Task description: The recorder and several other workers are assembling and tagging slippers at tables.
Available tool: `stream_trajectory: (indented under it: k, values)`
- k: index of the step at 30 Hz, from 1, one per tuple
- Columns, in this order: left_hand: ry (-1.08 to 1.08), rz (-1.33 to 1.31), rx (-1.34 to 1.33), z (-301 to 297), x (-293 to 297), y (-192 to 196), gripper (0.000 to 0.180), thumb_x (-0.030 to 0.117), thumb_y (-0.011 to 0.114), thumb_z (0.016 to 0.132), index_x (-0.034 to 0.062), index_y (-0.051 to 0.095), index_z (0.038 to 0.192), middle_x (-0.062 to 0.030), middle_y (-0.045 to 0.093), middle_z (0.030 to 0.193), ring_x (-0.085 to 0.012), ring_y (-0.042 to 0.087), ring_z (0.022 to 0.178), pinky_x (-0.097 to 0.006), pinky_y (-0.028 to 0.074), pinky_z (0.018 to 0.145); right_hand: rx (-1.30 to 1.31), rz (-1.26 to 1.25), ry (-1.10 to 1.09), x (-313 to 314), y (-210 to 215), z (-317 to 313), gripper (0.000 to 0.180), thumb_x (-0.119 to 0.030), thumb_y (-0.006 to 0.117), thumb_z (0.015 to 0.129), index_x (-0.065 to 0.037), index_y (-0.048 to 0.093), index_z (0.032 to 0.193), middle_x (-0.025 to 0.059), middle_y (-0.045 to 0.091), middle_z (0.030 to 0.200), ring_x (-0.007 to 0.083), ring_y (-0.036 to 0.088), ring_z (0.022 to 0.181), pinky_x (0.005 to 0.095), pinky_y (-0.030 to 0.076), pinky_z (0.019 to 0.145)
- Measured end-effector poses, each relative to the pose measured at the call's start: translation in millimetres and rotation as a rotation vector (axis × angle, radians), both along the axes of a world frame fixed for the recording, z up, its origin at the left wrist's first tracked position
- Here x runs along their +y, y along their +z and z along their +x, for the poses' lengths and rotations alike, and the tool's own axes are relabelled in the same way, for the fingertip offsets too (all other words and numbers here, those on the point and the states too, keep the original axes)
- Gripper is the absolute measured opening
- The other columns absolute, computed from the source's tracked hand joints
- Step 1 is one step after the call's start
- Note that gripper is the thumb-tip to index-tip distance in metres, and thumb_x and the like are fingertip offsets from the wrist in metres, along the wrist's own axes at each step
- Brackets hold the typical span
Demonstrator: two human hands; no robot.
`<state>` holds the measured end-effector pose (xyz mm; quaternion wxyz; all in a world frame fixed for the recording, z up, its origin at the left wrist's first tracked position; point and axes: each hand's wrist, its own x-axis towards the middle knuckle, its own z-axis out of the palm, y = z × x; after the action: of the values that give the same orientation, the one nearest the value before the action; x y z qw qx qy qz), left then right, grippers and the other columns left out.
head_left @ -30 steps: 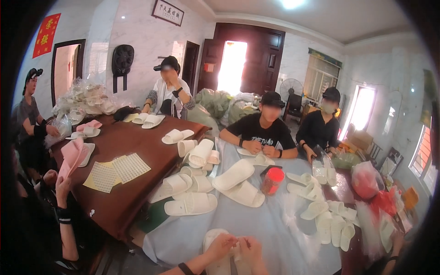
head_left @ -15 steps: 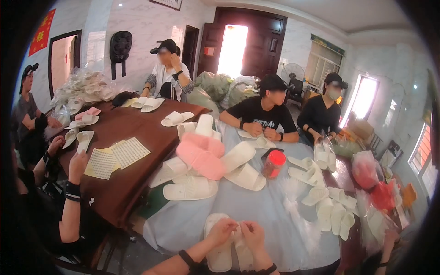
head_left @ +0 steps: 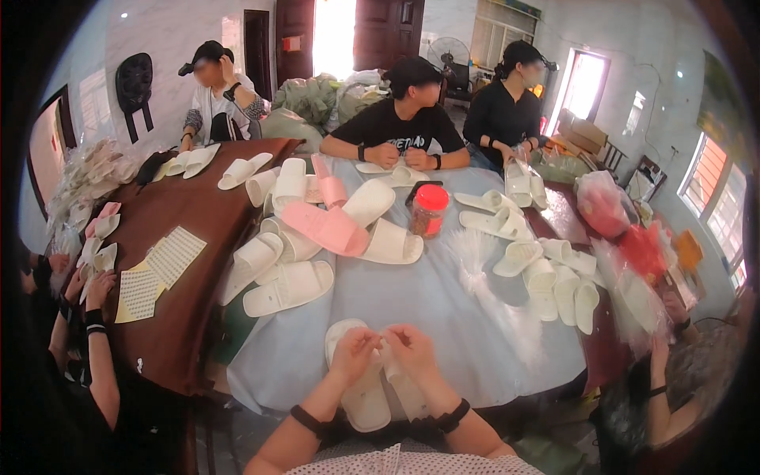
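Observation:
At the near edge of the cloth, a pair of white slippers lies side by side: the left slipper and the right slipper, toes pointing away from me. My left hand is closed in a pinch over their straps. Close beside it, my right hand is pinched too, its fingertips almost meeting the left ones. Whatever the fingertips hold is too small to make out, and the hands cover much of the straps. Beyond them, white slippers are heaped with pink slippers.
A red-lidded jar stands mid-table on the pale blue cloth. Clear plastic strands lie right of it, near several white slippers. Sticker sheets rest on the brown table at left. Co-workers sit around.
The whole view has shifted, bringing my hands more upright into the middle. Both hands stay pinched over the slippers. At left, a co-worker's hands with a slipper have lowered.

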<state>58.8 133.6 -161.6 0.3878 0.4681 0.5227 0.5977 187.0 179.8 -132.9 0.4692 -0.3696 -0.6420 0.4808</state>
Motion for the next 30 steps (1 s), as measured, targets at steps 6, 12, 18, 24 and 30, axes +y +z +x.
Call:
stream_trajectory:
  k: [6, 12, 18, 24, 30]
  values:
    - [-0.009, 0.019, -0.005, -1.5, 1.9, -7.0, 0.006, 0.006, 0.053, 0.084, 0.0012, 0.054, 0.087, -0.0023, 0.057, 0.076, -0.0095, 0.055, 0.072, -0.022, 0.044, 0.068, 0.187, -0.245, -0.011, 10.4, -15.2, 0.2, 0.013, -0.013, 0.06, 0.08, 0.0, 0.059, 0.082, -0.0003, 0.056, 0.067, 0.0053, 0.05, 0.06, 0.0197, 0.041, 0.055]
    - [0.022, -0.057, 0.054, -3.8, -3.2, -6.5, 0.005, 0.006, 0.053, 0.084, 0.0021, 0.054, 0.087, -0.0025, 0.057, 0.078, -0.0103, 0.056, 0.073, -0.022, 0.044, 0.067, 0.051, -0.108, -0.114, 5.0, -18.8, -3.9, 0.015, -0.016, 0.058, 0.081, -0.001, 0.059, 0.084, 0.0015, 0.059, 0.071, 0.0055, 0.052, 0.064, 0.0201, 0.042, 0.056]
    - [-0.018, 0.009, -0.014, -2.6, 0.1, -11.1, 0.008, 0.008, 0.055, 0.082, 0.0012, 0.056, 0.087, -0.0047, 0.054, 0.079, -0.0122, 0.055, 0.073, -0.025, 0.045, 0.067, 0.018, -0.08, -0.033, -2.3, -8.3, -1.2, 0.012, -0.011, 0.059, 0.079, 0.0, 0.059, 0.08, 0.0001, 0.057, 0.067, 0.0043, 0.05, 0.059, 0.0191, 0.041, 0.053]
    - [-0.025, 0.037, -0.038, 0.8, 0.0, -6.5, 0.006, 0.006, 0.054, 0.083, 0.0013, 0.054, 0.086, -0.0033, 0.054, 0.08, -0.0111, 0.056, 0.073, -0.023, 0.044, 0.066, 0.085, -0.083, 0.027, -0.1, -9.7, -3.6, 0.012, -0.013, 0.059, 0.08, -0.001, 0.058, 0.081, -0.0006, 0.057, 0.067, 0.0043, 0.05, 0.058, 0.0187, 0.041, 0.053]
    - [-0.008, 0.005, -0.018, -3.1, 0.3, -11.4, 0.008, 0.005, 0.054, 0.082, 0.0003, 0.054, 0.088, -0.0053, 0.051, 0.084, -0.0131, 0.056, 0.075, -0.025, 0.045, 0.068, 0.151, -0.174, -0.028, 0.8, -3.2, -2.5, 0.012, -0.012, 0.059, 0.08, -0.001, 0.058, 0.081, -0.0009, 0.057, 0.067, 0.0038, 0.05, 0.06, 0.0185, 0.04, 0.053]
